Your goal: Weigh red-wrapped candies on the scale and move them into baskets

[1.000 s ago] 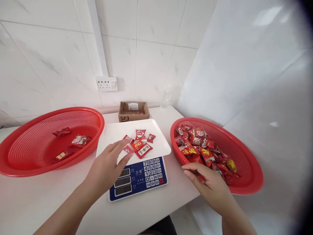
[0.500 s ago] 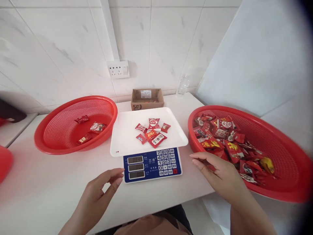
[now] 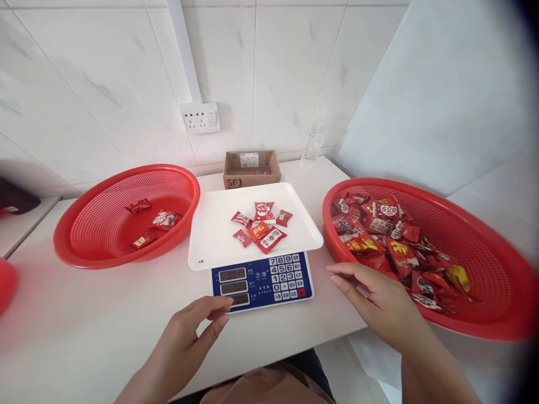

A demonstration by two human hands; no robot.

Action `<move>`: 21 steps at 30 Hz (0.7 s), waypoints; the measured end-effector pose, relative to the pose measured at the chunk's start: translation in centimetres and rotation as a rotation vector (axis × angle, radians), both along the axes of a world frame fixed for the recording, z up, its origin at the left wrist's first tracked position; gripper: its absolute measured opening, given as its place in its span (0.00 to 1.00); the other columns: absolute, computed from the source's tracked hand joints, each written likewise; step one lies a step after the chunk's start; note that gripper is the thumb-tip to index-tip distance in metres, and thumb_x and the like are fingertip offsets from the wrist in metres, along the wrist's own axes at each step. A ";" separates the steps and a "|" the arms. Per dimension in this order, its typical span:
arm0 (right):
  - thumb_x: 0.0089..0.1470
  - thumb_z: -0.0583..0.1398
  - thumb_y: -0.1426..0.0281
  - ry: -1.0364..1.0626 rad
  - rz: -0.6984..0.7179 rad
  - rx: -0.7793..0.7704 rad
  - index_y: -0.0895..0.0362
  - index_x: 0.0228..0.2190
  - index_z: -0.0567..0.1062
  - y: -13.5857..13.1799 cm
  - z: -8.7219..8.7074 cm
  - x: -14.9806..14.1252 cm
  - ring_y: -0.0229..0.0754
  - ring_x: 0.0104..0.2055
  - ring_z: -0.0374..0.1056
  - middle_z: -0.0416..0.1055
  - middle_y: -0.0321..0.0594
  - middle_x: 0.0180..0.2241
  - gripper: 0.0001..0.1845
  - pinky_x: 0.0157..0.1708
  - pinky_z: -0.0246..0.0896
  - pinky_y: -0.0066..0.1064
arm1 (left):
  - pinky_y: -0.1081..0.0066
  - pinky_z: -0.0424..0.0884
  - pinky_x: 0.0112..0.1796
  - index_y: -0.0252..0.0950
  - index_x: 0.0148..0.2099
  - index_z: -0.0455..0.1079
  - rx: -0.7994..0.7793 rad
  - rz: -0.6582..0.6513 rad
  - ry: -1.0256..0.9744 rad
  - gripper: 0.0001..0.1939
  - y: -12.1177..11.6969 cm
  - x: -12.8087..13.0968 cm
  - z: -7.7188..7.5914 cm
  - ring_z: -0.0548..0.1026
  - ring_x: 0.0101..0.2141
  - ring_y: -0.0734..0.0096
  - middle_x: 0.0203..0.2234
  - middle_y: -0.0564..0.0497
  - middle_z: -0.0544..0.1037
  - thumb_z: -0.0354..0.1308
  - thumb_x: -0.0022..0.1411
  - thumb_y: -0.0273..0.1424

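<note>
Several red snack packets [image 3: 269,239] lie loosely in the middle of the white weighing tray [image 3: 210,219], which sits on a scale with a blue keypad panel [image 3: 260,286]. My left hand [image 3: 191,331] hovers at the panel's lower left corner, thumb and fingers curved but apart, nothing between them. Its fingertips cover part of the lowest display. To the right of the panel is my right hand [image 3: 374,297], in front of a red basket [image 3: 484,280] heaped with red packets [image 3: 396,247]. Its thumb and forefinger are close together with a small gap, and they hold nothing visible.
Another red basket [image 3: 90,210] with a few packets stands left of the tray. Behind the tray are a small cardboard box [image 3: 252,180] and a clear plastic bottle [image 3: 313,145]. A socket [image 3: 200,118] is on the tiled wall. Part of a red object [image 3: 6,283] shows at the left edge.
My left hand has moved right, so its fingertips now overlap the lower display. My right hand has hardly moved. The packets on the tray lie as before; the view has shifted slightly.
</note>
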State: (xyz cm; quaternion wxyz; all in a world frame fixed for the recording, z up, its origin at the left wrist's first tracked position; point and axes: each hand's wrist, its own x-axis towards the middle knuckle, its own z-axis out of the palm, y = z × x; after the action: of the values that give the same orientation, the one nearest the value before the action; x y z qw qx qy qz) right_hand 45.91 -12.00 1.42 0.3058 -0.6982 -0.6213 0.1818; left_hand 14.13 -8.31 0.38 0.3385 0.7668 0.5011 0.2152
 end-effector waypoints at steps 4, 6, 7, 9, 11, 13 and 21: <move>0.56 0.53 0.58 -0.010 0.019 0.015 0.50 0.36 0.76 0.2 -0.2 0.0 0.43 0.36 0.74 0.78 0.38 0.35 0.14 0.31 0.70 0.31 | 0.80 0.73 0.36 0.47 0.43 0.72 -0.013 -0.021 -0.002 0.10 0.0 0.1 -0.1 0.77 0.35 0.76 0.36 0.56 0.80 0.51 0.62 0.38; 0.56 0.54 0.59 -0.025 0.038 0.021 0.50 0.36 0.76 0.3 -0.3 -0.1 0.42 0.35 0.74 0.78 0.37 0.34 0.14 0.32 0.70 0.30 | 0.79 0.73 0.36 0.47 0.43 0.72 -0.020 -0.021 0.002 0.11 0.0 0.1 -0.2 0.77 0.36 0.75 0.37 0.56 0.79 0.51 0.63 0.38; 0.56 0.54 0.60 -0.033 0.044 0.023 0.50 0.36 0.76 0.4 -0.3 -0.2 0.42 0.35 0.74 0.78 0.37 0.34 0.13 0.32 0.69 0.31 | 0.79 0.74 0.36 0.46 0.43 0.72 -0.025 -0.023 0.004 0.11 0.0 0.0 -0.2 0.77 0.36 0.75 0.37 0.55 0.79 0.51 0.63 0.38; 0.57 0.53 0.60 -0.045 0.049 0.024 0.50 0.36 0.76 0.5 -0.3 -0.2 0.42 0.35 0.74 0.78 0.37 0.34 0.13 0.32 0.69 0.31 | 0.79 0.74 0.35 0.46 0.43 0.72 -0.030 -0.026 0.008 0.11 -0.1 0.1 -0.3 0.77 0.35 0.74 0.36 0.55 0.79 0.51 0.63 0.38; 0.57 0.53 0.60 -0.050 0.055 0.025 0.50 0.36 0.76 0.5 -0.3 -0.3 0.42 0.35 0.74 0.78 0.37 0.34 0.13 0.32 0.69 0.31 | 0.78 0.74 0.35 0.46 0.43 0.72 -0.034 -0.031 0.011 0.11 -0.1 0.2 -0.3 0.77 0.34 0.74 0.36 0.54 0.79 0.51 0.63 0.38; 0.57 0.53 0.61 -0.050 0.061 0.024 0.50 0.36 0.76 0.6 -0.3 -0.3 0.42 0.35 0.74 0.78 0.37 0.34 0.13 0.32 0.69 0.30 | 0.78 0.74 0.36 0.46 0.43 0.72 -0.035 -0.037 0.009 0.11 -0.1 0.2 -0.3 0.76 0.35 0.74 0.36 0.54 0.79 0.51 0.63 0.38; 0.57 0.53 0.61 -0.042 0.060 0.026 0.50 0.36 0.77 0.8 -0.2 -0.4 0.43 0.36 0.74 0.78 0.37 0.35 0.14 0.33 0.70 0.31 | 0.78 0.74 0.35 0.46 0.43 0.73 -0.047 -0.034 0.008 0.11 -0.1 0.3 -0.5 0.77 0.35 0.74 0.36 0.54 0.79 0.51 0.62 0.38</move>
State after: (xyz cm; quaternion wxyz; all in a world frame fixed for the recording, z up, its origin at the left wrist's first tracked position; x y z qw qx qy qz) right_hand 45.54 -11.23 1.18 0.2962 -0.6787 -0.6507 0.1680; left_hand 14.47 -8.37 -0.08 0.3578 0.7681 0.4942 0.1944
